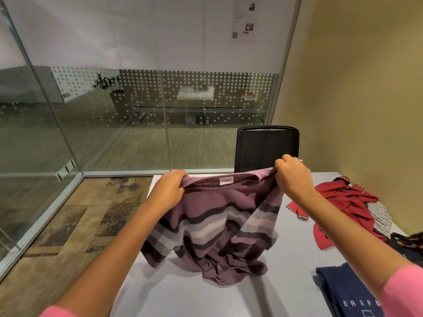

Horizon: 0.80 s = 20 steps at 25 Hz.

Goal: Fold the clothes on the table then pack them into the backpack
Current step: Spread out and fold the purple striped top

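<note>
Above the tabletop (pixel 286 294) middle, my left hand (pixel 170 187) and right hand (pixel 293 177) pinch the striped shirt (pixel 215 225) at its shoulders, hem bunched on the surface, likely to spread it flat. Red clothes (pixel 343 202) wait by the right edge.

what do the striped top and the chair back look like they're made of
Striped top: looks like a soft knit, matte; it drapes in loose folds and has a ribbed neckline. Fibre cannot be told.
Chair back: looks like black mesh stretched in a smooth, probably plastic frame; fine horizontal ribbing shows across it.
</note>
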Motion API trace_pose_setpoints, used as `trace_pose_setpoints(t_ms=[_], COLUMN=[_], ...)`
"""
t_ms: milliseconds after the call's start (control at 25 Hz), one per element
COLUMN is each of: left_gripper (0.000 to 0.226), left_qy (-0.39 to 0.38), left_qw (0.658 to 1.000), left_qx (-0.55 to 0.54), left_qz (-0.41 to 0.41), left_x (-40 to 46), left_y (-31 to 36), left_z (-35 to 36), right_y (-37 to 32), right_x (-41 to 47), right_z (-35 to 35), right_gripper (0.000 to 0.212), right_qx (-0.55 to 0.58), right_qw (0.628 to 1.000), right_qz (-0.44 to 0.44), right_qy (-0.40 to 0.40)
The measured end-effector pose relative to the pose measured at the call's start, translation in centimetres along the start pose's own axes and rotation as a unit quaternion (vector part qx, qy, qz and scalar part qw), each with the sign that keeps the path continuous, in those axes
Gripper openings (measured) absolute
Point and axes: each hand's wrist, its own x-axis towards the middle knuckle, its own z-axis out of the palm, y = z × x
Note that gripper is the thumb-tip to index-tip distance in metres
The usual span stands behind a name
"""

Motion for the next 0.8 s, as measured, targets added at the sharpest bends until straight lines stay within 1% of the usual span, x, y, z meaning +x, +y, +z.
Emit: trace_pose_setpoints(t_ms=[80,120,200,280,360,440,520,560,640,680,720,800], left_gripper=[0.023,0.020,0.011,0.016,0.019,0.019,0.020,0.022,0.021,0.020,0.020,0.025], left_qy=[0.038,0.062,0.102,0.125,0.134,0.150,0.137,0.113,0.058,0.050,0.062,0.103], left_qw=[0.996,0.993,0.985,0.979,0.980,0.980,0.986,0.991,0.998,0.998,0.998,0.993], left_qx=[0.059,0.082,0.131,0.159,0.139,0.110,0.078,0.057,0.031,0.027,0.025,0.037], left_qz=[0.048,0.054,0.041,0.005,-0.044,-0.067,-0.051,-0.038,-0.016,-0.003,0.011,0.044], left_x=[1.0,1.5,2.6,3.6,4.8,6.3,7.6,8.2,9.1,9.7,10.2,11.2], left_y=[1.0,1.4,2.4,2.9,2.7,2.0,0.9,0.5,-0.1,-0.2,-0.3,0.1], left_z=[-0.9,-1.4,-2.8,-4.4,-5.8,-7.3,-9.3,-10.5,-12.8,-13.9,-15.0,-17.7], right_y=[1.7,2.6,4.2,4.9,4.9,4.9,5.2,5.5,6.1,6.4,6.6,6.9], right_x=[0.6,1.0,1.7,2.2,2.7,3.5,4.7,5.3,6.4,7.0,7.6,8.9], right_z=[0.1,0.2,0.1,-0.1,-0.5,-1.4,-2.9,-3.7,-5.3,-6.3,-7.2,-9.5], right_gripper=[0.002,0.006,0.014,0.013,0.011,0.015,0.022,0.024,0.022,0.020,0.020,0.028], right_qx=[-0.014,-0.009,0.034,0.130,0.202,0.206,0.173,0.154,0.123,0.110,0.094,0.055], right_qw=[0.999,0.996,0.988,0.975,0.968,0.974,0.984,0.988,0.992,0.993,0.994,0.997], right_qz=[0.047,0.083,0.151,0.179,0.146,0.087,0.038,0.014,-0.026,-0.036,-0.038,-0.042], right_qy=[-0.014,-0.019,-0.021,0.000,0.026,0.037,0.030,0.028,0.033,0.035,0.034,0.037])
